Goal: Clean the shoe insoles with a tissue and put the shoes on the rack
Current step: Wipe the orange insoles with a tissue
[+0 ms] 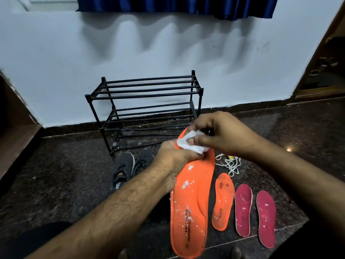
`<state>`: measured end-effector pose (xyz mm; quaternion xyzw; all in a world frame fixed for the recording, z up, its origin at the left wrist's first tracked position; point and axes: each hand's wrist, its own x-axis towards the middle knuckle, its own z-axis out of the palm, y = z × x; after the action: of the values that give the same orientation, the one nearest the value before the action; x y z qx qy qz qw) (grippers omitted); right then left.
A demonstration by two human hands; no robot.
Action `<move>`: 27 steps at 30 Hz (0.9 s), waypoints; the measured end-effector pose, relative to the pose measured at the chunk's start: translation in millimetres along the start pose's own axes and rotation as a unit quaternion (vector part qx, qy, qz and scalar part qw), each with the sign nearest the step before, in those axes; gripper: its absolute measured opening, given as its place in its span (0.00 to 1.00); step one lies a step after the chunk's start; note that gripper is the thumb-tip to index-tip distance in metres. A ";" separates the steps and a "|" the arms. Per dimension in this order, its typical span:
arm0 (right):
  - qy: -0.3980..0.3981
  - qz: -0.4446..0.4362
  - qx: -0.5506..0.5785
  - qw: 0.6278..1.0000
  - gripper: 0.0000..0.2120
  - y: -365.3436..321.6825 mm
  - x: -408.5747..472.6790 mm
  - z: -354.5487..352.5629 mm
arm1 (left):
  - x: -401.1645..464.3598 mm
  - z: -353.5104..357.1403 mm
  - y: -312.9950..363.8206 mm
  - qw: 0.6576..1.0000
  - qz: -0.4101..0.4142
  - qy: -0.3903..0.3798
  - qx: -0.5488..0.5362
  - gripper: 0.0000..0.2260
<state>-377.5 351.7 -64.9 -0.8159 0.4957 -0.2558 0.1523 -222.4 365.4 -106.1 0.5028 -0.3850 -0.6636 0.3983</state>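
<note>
Hands first, since that's where the action is on my feed: the left hand [173, 161] is wrapped round the upper part of the big orange insole [192, 202], fingers curled over its edge, holding it up off the floor with the printed side toward the camera, which I reckon is just so the dirty face is easy to get at. The right hand [220, 135] is pinching a wadded white tissue [190, 142] against the toe end of that insole, fingers bent onto it, so I'd say we're mid-wipe on the first one. Plenty of white specks show lower down on the orange surface, so my guess is there's a fair bit left to do. Just to the right, lying flat on the dark floor [65, 174], there's a second orange insole [223, 200] and two pink insoles [243, 210] side by side, all face up and speckled, probably queued for their turn. A tangle of white laces [230, 163] sits beyond them. The pair of dark shoes [130, 165] stands on the floor just in front of the black rack [145, 101], not on it. Rack shelves hold nothing that I can see.
</note>
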 end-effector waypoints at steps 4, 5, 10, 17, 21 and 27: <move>0.116 0.065 -0.171 0.976 0.04 22.6 1.9 -7.4 | 0.0 -1.0 2.7 1.000 -0.015 -0.003 -0.010 0.17; 0.119 0.074 -0.112 0.984 0.03 22.5 -1.0 -11.7 | 0.0 -1.8 4.6 1.000 -0.013 0.001 -0.020 0.16; -0.038 0.098 -0.044 0.993 0.02 20.6 -18.7 -7.4 | 5.3 -7.9 14.6 0.999 -0.003 0.023 -0.049 0.19; -0.106 0.071 0.132 0.983 0.03 -11.1 -29.6 -8.7 | 7.1 -6.9 20.4 0.994 0.011 0.044 -0.098 0.18; 0.086 0.064 -0.163 0.981 0.02 8.6 -22.0 -9.6 | 7.0 -4.8 16.8 0.993 0.008 0.039 -0.109 0.18; -0.080 0.063 -0.031 0.994 0.03 -5.8 -23.8 2.6 | 9.4 -4.4 15.9 0.991 0.015 0.059 -0.119 0.16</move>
<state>-380.7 375.4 -70.5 -0.8051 0.5401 -0.1644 0.1818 -217.6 350.1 -95.8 0.4848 -0.2866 -0.6677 0.4869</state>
